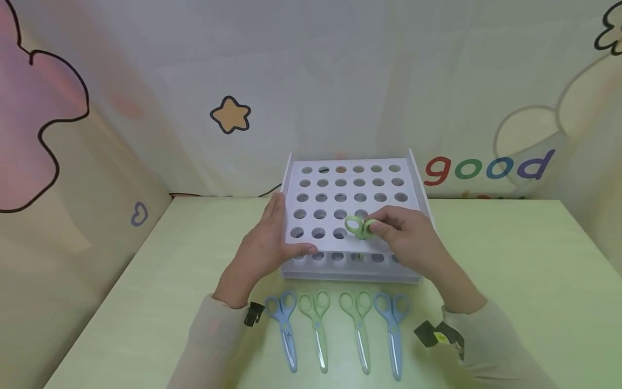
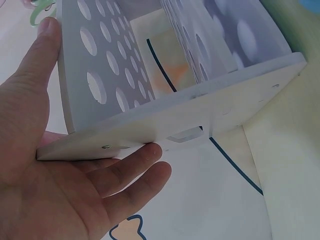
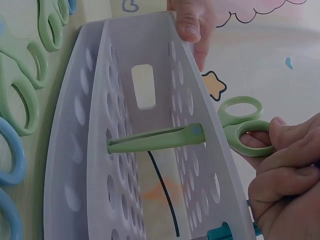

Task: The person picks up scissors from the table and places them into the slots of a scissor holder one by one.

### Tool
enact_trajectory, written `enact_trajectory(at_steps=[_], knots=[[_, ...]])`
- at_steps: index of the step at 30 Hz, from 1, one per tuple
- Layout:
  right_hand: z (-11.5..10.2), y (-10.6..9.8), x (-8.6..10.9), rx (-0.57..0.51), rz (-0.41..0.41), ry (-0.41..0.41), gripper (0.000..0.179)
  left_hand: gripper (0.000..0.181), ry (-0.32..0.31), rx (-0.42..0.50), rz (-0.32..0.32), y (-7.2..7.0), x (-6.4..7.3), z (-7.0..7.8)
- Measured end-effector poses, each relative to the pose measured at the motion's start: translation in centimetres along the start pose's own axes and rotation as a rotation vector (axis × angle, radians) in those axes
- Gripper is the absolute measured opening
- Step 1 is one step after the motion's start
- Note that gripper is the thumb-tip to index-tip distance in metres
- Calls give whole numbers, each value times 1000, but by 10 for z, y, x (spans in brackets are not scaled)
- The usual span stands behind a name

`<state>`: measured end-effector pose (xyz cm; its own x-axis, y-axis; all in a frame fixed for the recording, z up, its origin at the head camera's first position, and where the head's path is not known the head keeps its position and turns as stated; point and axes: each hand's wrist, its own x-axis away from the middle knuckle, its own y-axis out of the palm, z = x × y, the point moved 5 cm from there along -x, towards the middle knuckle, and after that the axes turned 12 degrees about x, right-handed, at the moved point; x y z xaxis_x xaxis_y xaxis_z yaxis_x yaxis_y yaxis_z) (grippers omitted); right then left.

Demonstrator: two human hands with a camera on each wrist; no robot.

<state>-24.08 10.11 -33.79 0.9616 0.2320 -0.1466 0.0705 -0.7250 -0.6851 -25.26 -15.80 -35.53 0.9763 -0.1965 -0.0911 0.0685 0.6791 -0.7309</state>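
A white two-tier rack point(image 1: 330, 206) with rows of round holes stands in front of me. My left hand point(image 1: 264, 243) holds its left front corner, thumb on the top plate's front edge and fingers against the outer side panel point(image 2: 150, 130). At the rack's front row, my right hand point(image 1: 413, 237) pinches one finger loop of green scissors point(image 1: 357, 227). Their sheathed blade point(image 3: 155, 140) passes down through the top plate, and its tip reaches a hole in the lower plate. A teal piece point(image 3: 220, 232) shows at the top plate nearby, mostly cut off.
Two blue scissors point(image 1: 286, 329) point(image 1: 394, 335) and two green scissors point(image 1: 318, 329) point(image 1: 360, 329) lie in a row before the rack, handles toward it. The pale green table point(image 1: 510, 259) meets a printed cloth backdrop point(image 1: 311, 81) behind the rack.
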Motion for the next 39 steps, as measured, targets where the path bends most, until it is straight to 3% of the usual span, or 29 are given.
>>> enact_trajectory(at_steps=[14,24,31,39], knots=[[-4,-5,-3,-8,0,-24,10,130,19,-1,9,-6,-3,6],[-6,-1,-3,80,31,0,11,131,17,7,12,-7,-3,6],[0,5,-2,-34,-41,87,21,130,22,20,14,-5,-1,3],[4,8,0,-88,-67,81,38,132,7,23,2,0,0,-1]])
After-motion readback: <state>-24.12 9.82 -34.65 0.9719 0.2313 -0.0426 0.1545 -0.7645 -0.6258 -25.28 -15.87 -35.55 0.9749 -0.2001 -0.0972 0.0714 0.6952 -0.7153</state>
